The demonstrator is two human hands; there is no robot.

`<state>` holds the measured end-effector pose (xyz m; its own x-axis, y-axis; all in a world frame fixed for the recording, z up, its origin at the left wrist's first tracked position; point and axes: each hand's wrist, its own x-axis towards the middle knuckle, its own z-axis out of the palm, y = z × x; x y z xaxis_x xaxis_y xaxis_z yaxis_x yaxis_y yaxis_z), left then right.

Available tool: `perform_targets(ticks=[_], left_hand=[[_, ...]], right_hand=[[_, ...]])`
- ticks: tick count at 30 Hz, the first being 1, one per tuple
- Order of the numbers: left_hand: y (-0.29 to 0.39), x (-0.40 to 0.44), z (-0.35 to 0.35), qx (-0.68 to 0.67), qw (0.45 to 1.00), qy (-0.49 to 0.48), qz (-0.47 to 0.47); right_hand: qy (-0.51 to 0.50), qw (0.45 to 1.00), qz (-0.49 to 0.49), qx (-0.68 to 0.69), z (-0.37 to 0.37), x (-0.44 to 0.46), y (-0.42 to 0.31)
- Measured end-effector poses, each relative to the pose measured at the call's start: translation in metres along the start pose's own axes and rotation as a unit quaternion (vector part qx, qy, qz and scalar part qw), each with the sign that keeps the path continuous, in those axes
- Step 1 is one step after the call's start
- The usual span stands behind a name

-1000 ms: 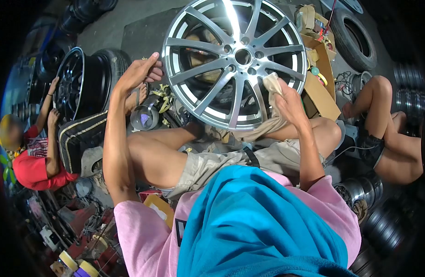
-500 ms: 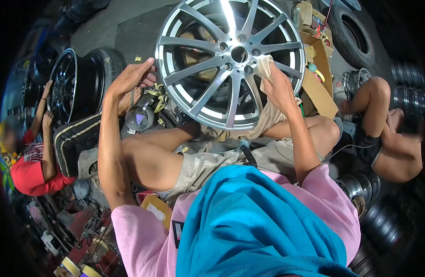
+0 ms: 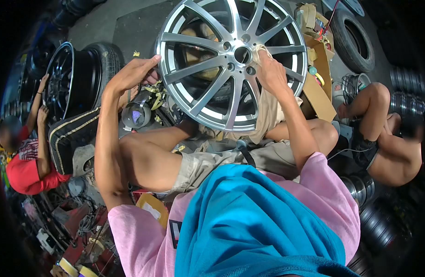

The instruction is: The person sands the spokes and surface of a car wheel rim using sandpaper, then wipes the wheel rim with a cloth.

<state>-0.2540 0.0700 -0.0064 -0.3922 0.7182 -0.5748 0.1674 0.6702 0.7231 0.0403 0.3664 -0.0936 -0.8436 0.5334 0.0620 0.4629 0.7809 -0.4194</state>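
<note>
A silver multi-spoke wheel rim (image 3: 231, 87) is in front of me, face up, above my lower legs. My left hand (image 3: 137, 74) is at its left edge, with the thumb stretched toward the outer lip and the other fingers partly hidden behind the thumb; it holds nothing visible. My right hand (image 3: 270, 74) presses a beige cloth (image 3: 268, 113) onto the rim just right of the centre hole. The cloth hangs from under that hand over the rim's lower right edge.
A person in red (image 3: 28, 168) at the left has their hands by a black rim (image 3: 60, 83). Another person's bent leg (image 3: 376, 111) is at the right. A cardboard box (image 3: 318, 99) and a tyre (image 3: 352, 41) lie at the upper right, and a clear round container (image 3: 136, 115) sits at the left.
My right hand has moved the cloth up and left from the lower right spokes to beside the centre hole. My left hand remains at the rim's left edge.
</note>
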Motion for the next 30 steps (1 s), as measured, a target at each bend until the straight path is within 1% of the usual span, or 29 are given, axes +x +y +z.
perform_targets(ticks=[1, 3, 4, 5, 7, 8, 9, 11, 12, 14, 15, 17, 18, 19, 21, 22, 23, 25, 26, 28, 29, 30], left_hand=[[0.002, 0.001, -0.001, 0.004, 1.0, -0.01, 0.002], [0.0, 0.004, -0.002, 0.004, 1.0, -0.01, 0.003], [0.0, 0.006, -0.002, 0.006, 1.0, -0.013, 0.005], [0.003, 0.006, 0.0, 0.007, 1.0, -0.014, 0.01], [0.009, 0.003, 0.0, 0.025, 1.0, -0.001, 0.001], [0.009, 0.002, -0.002, 0.025, 1.0, 0.003, 0.004], [0.006, 0.001, -0.003, 0.026, 1.0, -0.001, 0.003], [0.0, -0.003, -0.003, 0.017, 1.0, 0.0, -0.001], [0.0, -0.008, -0.004, 0.008, 1.0, 0.015, 0.0], [-0.001, -0.012, -0.006, -0.005, 1.0, 0.029, -0.003], [-0.003, -0.012, -0.008, -0.004, 0.999, 0.032, -0.003], [-0.007, -0.009, -0.009, 0.003, 1.0, 0.022, 0.003], [-0.008, -0.007, -0.009, 0.007, 1.0, 0.024, 0.009], [-0.01, -0.005, -0.011, 0.006, 1.0, 0.027, 0.011], [-0.005, -0.005, -0.009, 0.008, 1.0, 0.007, -0.002], [-0.004, -0.006, -0.008, 0.005, 1.0, 0.008, 0.004], [-0.007, -0.007, -0.01, 0.004, 1.0, 0.012, 0.003], [-0.011, -0.005, -0.009, -0.003, 1.0, 0.006, 0.009], [-0.009, -0.008, -0.009, -0.004, 1.0, 0.005, 0.01], [-0.009, -0.014, -0.009, 0.003, 1.0, 0.014, -0.009], [-0.012, -0.014, -0.009, 0.001, 1.0, 0.012, -0.011], [-0.015, -0.013, -0.011, -0.003, 1.0, 0.013, -0.011]], right_hand=[[0.001, 1.0, -0.004, -0.001, 0.003, 0.003, 0.001], [-0.004, 0.999, 0.037, 0.014, 0.001, 0.006, -0.001], [0.013, 0.999, 0.017, 0.034, 0.008, 0.009, 0.011], [0.017, 0.999, 0.018, 0.031, 0.004, 0.013, 0.016], [-0.014, 0.999, 0.005, 0.051, -0.004, 0.023, 0.023], [0.06, 0.995, -0.015, 0.078, -0.004, 0.028, 0.032], [-0.131, 0.916, 0.066, 0.373, -0.039, 0.032, 0.024], [-0.079, 0.898, 0.079, 0.426, -0.068, 0.013, 0.024], [-0.085, 0.899, 0.077, 0.423, -0.078, 0.006, 0.032], [0.027, 0.932, 0.096, 0.349, -0.093, -0.005, 0.046], [0.028, 0.932, 0.094, 0.35, -0.094, -0.009, 0.046], [0.073, 0.975, 0.049, 0.203, -0.094, -0.013, 0.044], [0.083, 0.984, 0.002, 0.159, -0.084, -0.009, 0.04], [0.076, 0.98, 0.002, 0.182, -0.073, -0.009, 0.034], [0.077, 0.991, -0.026, 0.109, -0.056, -0.002, 0.014], [0.038, 0.992, -0.027, 0.119, -0.051, 0.004, 0.006], [0.027, 0.995, -0.019, 0.097, -0.041, 0.009, 0.002], [0.017, 0.999, -0.043, 0.029, -0.023, 0.018, -0.002], [0.017, 0.999, -0.041, 0.028, -0.022, 0.018, -0.004], [0.038, 0.994, -0.09, -0.048, -0.021, 0.023, -0.009], [0.035, 0.994, -0.09, -0.049, -0.02, 0.023, -0.008], [0.019, 0.989, -0.117, -0.085, -0.02, 0.027, -0.005]])
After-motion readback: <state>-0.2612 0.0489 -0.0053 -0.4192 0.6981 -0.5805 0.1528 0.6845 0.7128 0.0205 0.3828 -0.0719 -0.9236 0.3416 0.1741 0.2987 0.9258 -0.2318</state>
